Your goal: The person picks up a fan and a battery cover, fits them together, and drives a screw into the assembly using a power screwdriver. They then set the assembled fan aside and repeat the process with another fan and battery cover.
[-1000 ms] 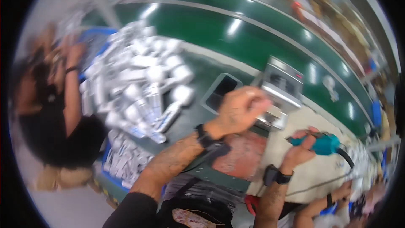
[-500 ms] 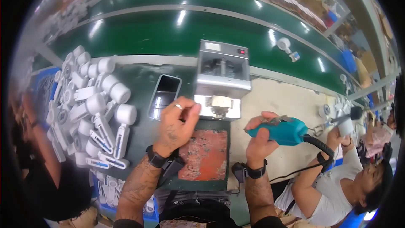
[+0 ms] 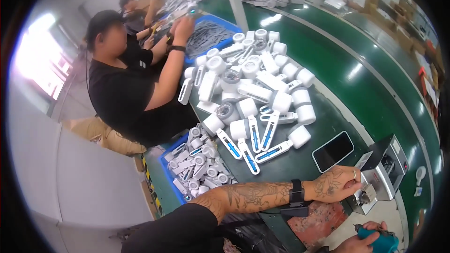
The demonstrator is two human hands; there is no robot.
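Observation:
At the lower right, my right hand (image 3: 362, 242) grips a teal electric screwdriver (image 3: 387, 242), partly cut off by the picture's rim. My left hand (image 3: 332, 185) has its fingers curled together at the front of a silver screw feeder (image 3: 383, 173); whatever may be between the fingertips is hidden. Beside that hand lies a phone (image 3: 333, 151) with a dark screen. Under my left wrist is a worn red mat (image 3: 311, 228). Beyond my left forearm, white handheld devices with round heads and flat handles (image 3: 269, 131) form a pile on the green table (image 3: 323, 122).
A blue bin (image 3: 169, 174) of similar white parts stands by the table's near left edge. Further off, a co-worker (image 3: 140, 79) in black works beside a blue bin of grey strips (image 3: 211, 37). A green conveyor (image 3: 328, 49) runs behind, carrying one white device (image 3: 420, 178).
The view has swung left, bringing the pile and the co-worker to the middle. My left hand stays by the feeder, and my right still holds the electric screwdriver.

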